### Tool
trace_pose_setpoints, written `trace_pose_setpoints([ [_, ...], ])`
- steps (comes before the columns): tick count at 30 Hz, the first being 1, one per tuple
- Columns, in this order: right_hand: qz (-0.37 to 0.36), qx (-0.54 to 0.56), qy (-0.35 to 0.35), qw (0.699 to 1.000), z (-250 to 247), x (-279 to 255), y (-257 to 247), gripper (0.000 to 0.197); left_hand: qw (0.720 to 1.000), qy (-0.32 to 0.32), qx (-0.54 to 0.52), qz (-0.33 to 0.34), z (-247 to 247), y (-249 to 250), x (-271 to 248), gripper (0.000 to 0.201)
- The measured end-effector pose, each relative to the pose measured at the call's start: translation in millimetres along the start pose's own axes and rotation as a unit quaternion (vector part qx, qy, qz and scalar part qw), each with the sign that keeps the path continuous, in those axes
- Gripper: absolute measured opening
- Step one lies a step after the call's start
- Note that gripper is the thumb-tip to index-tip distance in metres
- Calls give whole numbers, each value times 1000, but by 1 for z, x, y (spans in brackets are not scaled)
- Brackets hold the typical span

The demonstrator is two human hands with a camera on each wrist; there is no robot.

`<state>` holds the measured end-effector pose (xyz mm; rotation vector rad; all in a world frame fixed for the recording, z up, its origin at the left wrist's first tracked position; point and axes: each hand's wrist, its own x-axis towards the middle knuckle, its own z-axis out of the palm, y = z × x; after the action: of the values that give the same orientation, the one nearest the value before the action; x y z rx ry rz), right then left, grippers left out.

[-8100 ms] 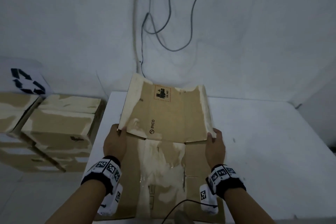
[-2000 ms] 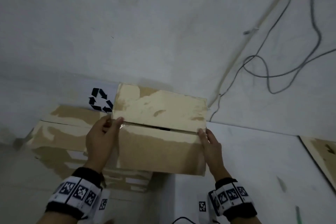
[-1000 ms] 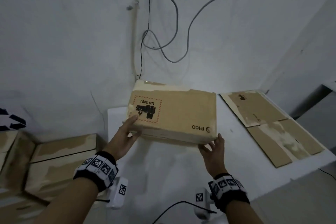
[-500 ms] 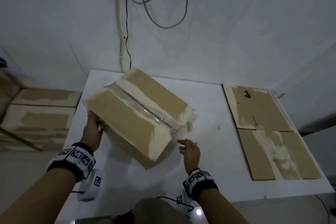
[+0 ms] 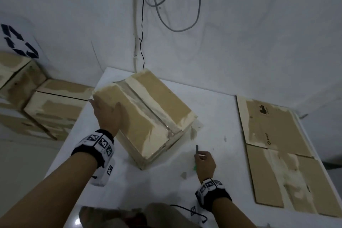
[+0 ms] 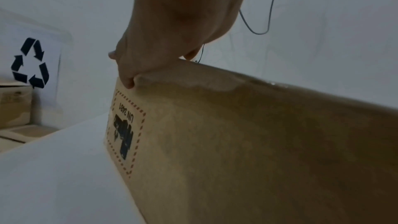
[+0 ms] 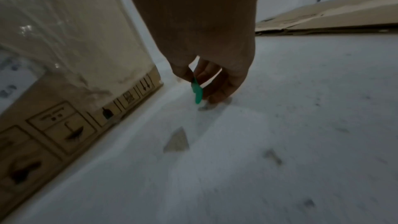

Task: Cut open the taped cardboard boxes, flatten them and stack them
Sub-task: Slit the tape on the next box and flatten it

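Observation:
A taped cardboard box [image 5: 148, 113] sits at an angle on the white table [image 5: 148, 190], clear tape running along its top seam. My left hand [image 5: 105, 109] lies on the box's near-left top corner. In the left wrist view one finger of my left hand [image 6: 150, 69] bends over the edge of the box [image 6: 237, 142]. My right hand [image 5: 204, 161] is on the table just right of the box and pinches a green-handled cutter [image 5: 197, 151], blade up. In the right wrist view the right hand [image 7: 200, 81] grips the cutter [image 7: 197, 91] beside the box [image 7: 64, 40].
A flattened cardboard box [image 5: 277, 153] lies on the table's right side. Closed boxes [image 5: 51, 109] are stacked left of the table under a recycling sign [image 5: 18, 44]. Cables [image 5: 157, 5] hang on the wall. A small cardboard scrap [image 5: 183, 174] lies near my right hand.
The box has settled flat on the table. My left hand moved from its side onto its top corner. My right hand, empty before, now holds the cutter.

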<state>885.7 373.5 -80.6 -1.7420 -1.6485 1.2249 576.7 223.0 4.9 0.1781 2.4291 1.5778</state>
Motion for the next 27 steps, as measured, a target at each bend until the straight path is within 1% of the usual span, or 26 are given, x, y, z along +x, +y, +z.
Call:
trace_pose_setpoints([
  [2,-17,90,22,996,-5,6,-24,4,999,10,37,27,2,10,-2,88],
  [3,-36,119,32,992,-8,9,-42,5,995,7,86,53,2,13,-1,85],
  [5,-104,123,53,986,-12,18,-80,6,972,-7,215,98,4,17,6,74],
  [7,-171,103,47,979,-13,26,-122,9,952,-8,281,125,7,23,13,68],
  [9,-213,90,8,973,-5,28,-162,7,937,-16,318,144,9,29,20,65],
  [10,-226,77,-17,971,2,28,-180,11,932,-30,330,150,9,32,24,65],
  [11,-235,59,-45,969,11,27,-195,19,927,-49,339,153,9,33,28,66],
  [12,-238,40,-78,967,23,27,-208,25,921,-65,353,155,8,33,30,66],
  [13,-237,18,-115,964,37,26,-219,26,911,-77,373,158,8,33,31,66],
  [15,-238,-32,-181,954,68,20,-233,22,895,-86,404,167,7,30,31,65],
  [16,-244,-56,-202,947,84,17,-239,20,893,-84,407,170,7,29,31,64],
  [18,-270,-98,-218,933,113,10,-248,19,897,-76,399,175,6,28,31,64],
  [21,-298,-114,-236,918,152,3,-259,18,902,-66,386,184,5,27,31,61],
  [24,-311,-128,-229,914,179,-2,-270,15,904,-66,379,189,5,27,32,56],
  [27,-334,-131,-216,908,192,-6,-281,16,907,-68,372,185,7,27,35,52],
])
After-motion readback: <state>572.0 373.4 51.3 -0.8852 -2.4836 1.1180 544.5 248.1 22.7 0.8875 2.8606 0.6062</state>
